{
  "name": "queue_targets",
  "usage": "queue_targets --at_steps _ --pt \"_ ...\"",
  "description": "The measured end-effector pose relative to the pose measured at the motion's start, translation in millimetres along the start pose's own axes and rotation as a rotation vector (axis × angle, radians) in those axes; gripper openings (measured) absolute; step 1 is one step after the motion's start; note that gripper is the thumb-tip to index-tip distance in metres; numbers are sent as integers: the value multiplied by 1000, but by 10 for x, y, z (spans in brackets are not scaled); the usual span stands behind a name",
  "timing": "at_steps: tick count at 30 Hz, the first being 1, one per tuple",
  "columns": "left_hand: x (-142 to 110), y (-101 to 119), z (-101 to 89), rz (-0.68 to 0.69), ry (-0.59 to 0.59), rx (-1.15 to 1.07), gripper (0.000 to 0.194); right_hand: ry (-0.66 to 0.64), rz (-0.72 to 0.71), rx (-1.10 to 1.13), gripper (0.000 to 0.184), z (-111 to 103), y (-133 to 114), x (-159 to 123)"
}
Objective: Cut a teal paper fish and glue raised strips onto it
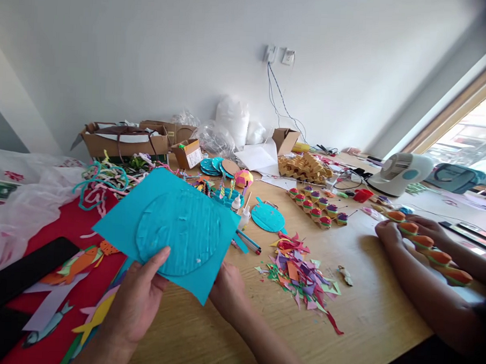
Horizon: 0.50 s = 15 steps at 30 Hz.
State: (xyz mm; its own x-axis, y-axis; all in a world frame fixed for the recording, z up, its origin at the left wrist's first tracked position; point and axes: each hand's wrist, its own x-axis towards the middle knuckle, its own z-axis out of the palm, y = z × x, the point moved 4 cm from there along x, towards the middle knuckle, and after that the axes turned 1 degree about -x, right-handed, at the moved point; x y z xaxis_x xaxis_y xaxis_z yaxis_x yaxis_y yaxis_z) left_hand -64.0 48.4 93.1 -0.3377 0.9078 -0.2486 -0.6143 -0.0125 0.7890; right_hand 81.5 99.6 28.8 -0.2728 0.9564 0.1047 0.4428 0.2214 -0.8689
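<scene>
My left hand (143, 293) grips a square sheet of bright blue paper (118, 222) at its lower left edge, the thumb pressing on top. On the sheet lies a round blue disc (180, 233) with a ridged, painted-looking surface. My right hand (228, 288) is at the sheet's lower right edge; its fingers are hidden behind the paper, so what they hold does not show. Beyond the sheet lies a blue disc with small tabs (268, 215) on the table. A pile of coloured paper scraps (299, 273) is to the right of my hands.
At right, another person's hands (389, 236) hold a painted egg-carton strip (423, 242). Painted egg-carton cups (315, 208), glue bottles (244, 218) and a white fan (404, 173) stand farther back. Paper fish (76, 263) and a black phone-like slab (30, 269) lie at left.
</scene>
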Motion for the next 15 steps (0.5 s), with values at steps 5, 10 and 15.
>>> queue_targets --at_steps 5,10,15 --pt "24 217 -80 124 77 -19 48 -22 67 122 14 -330 91 -301" --pt "72 190 -27 136 52 -21 52 51 127 726 28 -520 -78 -386" --pt "51 75 18 96 54 -8 61 184 123 792 32 -617 -254 -172"
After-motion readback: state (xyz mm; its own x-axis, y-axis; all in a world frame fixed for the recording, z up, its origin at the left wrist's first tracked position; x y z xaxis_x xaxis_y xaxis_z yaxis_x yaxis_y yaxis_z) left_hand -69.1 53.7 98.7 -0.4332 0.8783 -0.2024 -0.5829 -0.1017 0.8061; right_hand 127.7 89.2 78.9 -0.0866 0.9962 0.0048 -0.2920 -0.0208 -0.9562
